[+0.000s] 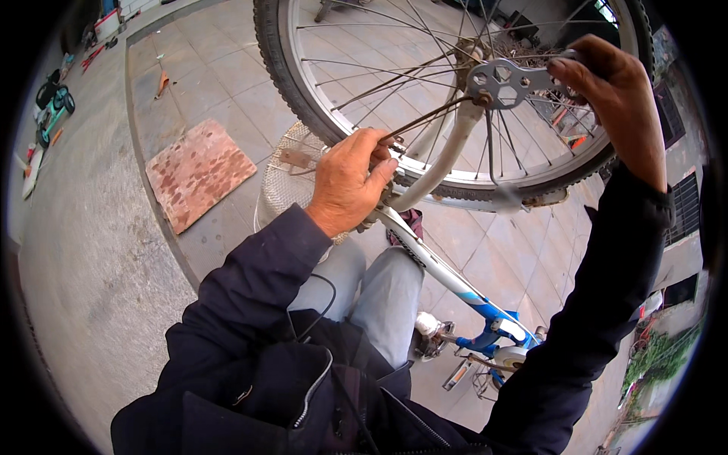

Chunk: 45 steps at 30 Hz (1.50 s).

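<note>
An upturned bicycle stands before me, its spoked wheel point(282, 83) raised at the top of the view. My right hand point(607, 87) grips a flat grey multi-hole bicycle spanner point(509, 83). The spanner's far end lies over the axle nut at the wheel hub point(472, 57). Beside the rim, my left hand point(353, 178) is closed, thumb and fingers pinched at the lower end of a thin metal stay point(432, 117) that runs up to the axle. The pale fork point(447, 152) passes just right of that hand. Part of what the left fingers grip is hidden.
A white wire basket point(284, 178) sits under the left hand. The white and blue frame point(447, 277) runs down past my knees to the pedal point(457, 374). On the paving lies a reddish stone slab point(200, 174). A small teal ride-on toy point(53, 114) stands far left.
</note>
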Each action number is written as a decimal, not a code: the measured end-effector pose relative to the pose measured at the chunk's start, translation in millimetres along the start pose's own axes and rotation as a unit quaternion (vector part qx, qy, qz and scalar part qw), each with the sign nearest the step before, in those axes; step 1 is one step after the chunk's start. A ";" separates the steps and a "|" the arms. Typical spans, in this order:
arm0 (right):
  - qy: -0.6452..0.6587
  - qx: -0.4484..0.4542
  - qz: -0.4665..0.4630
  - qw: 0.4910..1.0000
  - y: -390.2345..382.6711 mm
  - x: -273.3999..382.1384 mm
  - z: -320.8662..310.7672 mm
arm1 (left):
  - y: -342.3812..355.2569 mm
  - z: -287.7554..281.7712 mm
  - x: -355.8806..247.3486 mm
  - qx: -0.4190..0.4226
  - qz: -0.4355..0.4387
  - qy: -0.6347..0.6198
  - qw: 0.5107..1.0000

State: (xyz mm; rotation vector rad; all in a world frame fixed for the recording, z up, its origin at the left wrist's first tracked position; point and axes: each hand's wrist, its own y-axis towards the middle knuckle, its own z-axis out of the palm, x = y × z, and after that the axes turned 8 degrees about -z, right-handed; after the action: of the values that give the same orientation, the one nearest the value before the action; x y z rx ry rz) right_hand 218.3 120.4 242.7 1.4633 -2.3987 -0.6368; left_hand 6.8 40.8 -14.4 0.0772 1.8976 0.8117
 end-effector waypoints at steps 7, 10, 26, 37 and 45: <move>0.014 0.003 -0.001 1.000 -0.2 -4.6 0.6 | 1.0 -0.7 1.0 0.003 0.003 0.005 1.000; 0.045 -0.053 0.001 0.998 -11.7 -1.3 9.2 | 1.3 0.7 1.9 -0.003 0.008 -0.002 1.000; 0.096 -0.150 -0.017 0.984 -23.6 10.5 33.6 | 4.6 1.0 -0.3 -0.022 -0.006 -0.016 1.000; 0.199 -0.256 0.149 0.934 -52.6 25.3 64.8 | 5.2 2.0 1.6 -0.027 -0.008 -0.025 0.999; 0.308 -0.390 0.200 0.844 -75.4 41.0 118.5 | 7.0 1.9 1.1 -0.023 -0.005 -0.009 1.000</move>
State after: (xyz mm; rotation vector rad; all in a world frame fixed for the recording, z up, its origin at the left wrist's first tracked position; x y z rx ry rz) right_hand 206.3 81.4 102.1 0.6415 -1.5553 -0.7541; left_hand 5.8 47.5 -11.8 0.0466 1.8600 0.8456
